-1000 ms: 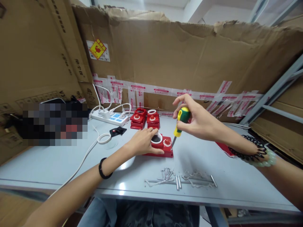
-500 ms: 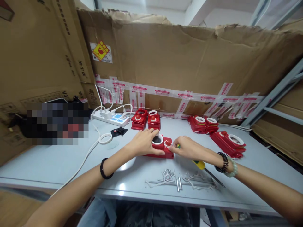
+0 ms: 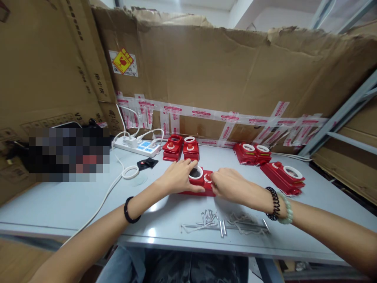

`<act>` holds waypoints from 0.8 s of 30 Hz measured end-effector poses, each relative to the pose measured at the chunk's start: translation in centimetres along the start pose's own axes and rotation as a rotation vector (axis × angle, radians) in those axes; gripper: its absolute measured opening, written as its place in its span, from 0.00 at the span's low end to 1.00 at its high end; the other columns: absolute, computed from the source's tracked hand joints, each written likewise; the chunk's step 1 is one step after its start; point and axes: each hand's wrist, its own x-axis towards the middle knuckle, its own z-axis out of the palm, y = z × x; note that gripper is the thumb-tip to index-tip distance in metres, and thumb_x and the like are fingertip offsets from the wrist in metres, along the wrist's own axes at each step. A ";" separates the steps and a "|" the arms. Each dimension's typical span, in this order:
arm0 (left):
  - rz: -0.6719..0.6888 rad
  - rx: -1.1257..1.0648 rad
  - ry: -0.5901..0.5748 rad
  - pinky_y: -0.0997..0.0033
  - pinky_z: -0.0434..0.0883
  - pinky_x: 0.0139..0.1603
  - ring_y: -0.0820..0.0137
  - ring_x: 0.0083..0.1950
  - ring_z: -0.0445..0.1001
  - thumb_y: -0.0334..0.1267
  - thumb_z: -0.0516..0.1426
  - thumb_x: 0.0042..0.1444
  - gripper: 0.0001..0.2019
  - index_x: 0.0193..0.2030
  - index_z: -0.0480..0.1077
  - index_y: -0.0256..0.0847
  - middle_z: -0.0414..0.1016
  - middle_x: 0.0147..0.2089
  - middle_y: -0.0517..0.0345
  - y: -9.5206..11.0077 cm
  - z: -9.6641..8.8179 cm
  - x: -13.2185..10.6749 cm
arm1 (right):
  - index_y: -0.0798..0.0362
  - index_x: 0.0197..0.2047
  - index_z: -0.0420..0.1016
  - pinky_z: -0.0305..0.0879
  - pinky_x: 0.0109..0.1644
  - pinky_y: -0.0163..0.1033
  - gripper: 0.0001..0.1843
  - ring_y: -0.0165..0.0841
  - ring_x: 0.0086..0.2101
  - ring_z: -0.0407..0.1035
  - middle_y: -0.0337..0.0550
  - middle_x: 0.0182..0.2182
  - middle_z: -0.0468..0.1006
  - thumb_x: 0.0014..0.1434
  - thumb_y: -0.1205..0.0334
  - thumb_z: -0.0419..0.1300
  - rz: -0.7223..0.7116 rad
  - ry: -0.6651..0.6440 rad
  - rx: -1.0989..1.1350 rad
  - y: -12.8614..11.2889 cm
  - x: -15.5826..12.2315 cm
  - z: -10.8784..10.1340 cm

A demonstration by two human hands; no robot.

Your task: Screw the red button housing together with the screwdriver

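Note:
A red plastic unit [image 3: 200, 182] with a white ring [image 3: 195, 173] around a dark hole lies on the grey table [image 3: 73, 204]. My left hand [image 3: 176, 177] lies over its left half, fingers on top by the ring and thumb along the front edge. My right hand [image 3: 229, 185] is curled round the unit's right end and covers the small red button there. Both hands grip the same unit. The yellow and green screwdriver is out of sight.
Loose screws and metal pins [image 3: 212, 218] lie near the table's front edge. More red units stand stacked behind [image 3: 180, 148] and to the right [image 3: 252, 153], [image 3: 284, 177]. A power strip [image 3: 138, 146], a white cable loop [image 3: 130, 172] and a cardboard wall [image 3: 224, 74] bound the back.
My right hand brought the screwdriver down from upright over the unit, laid it on the table, then closed on the unit's right end. The left hand stayed put.

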 end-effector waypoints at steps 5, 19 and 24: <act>0.002 0.008 0.004 0.59 0.66 0.42 0.53 0.46 0.70 0.68 0.52 0.44 0.35 0.48 0.62 0.40 0.69 0.46 0.47 0.0 0.0 0.0 | 0.58 0.25 0.73 0.47 0.25 0.36 0.09 0.30 0.21 0.65 0.49 0.22 0.76 0.51 0.75 0.53 -0.039 0.001 -0.036 -0.7 0.3 -0.5; -0.010 0.003 -0.002 0.59 0.66 0.43 0.52 0.47 0.70 0.68 0.53 0.44 0.38 0.52 0.62 0.38 0.69 0.49 0.44 0.2 -0.3 0.0 | 0.53 0.27 0.76 0.53 0.28 0.35 0.08 0.32 0.25 0.68 0.44 0.24 0.77 0.49 0.67 0.55 -0.133 -0.151 0.265 -2.2 -3.1 -0.6; -0.016 -0.026 0.011 0.58 0.66 0.43 0.52 0.47 0.70 0.69 0.51 0.44 0.39 0.52 0.63 0.37 0.69 0.49 0.43 0.2 -0.2 0.0 | 0.52 0.34 0.75 0.54 0.29 0.36 0.09 0.33 0.26 0.66 0.43 0.24 0.75 0.52 0.58 0.56 0.008 0.018 0.335 -0.8 -3.3 -0.1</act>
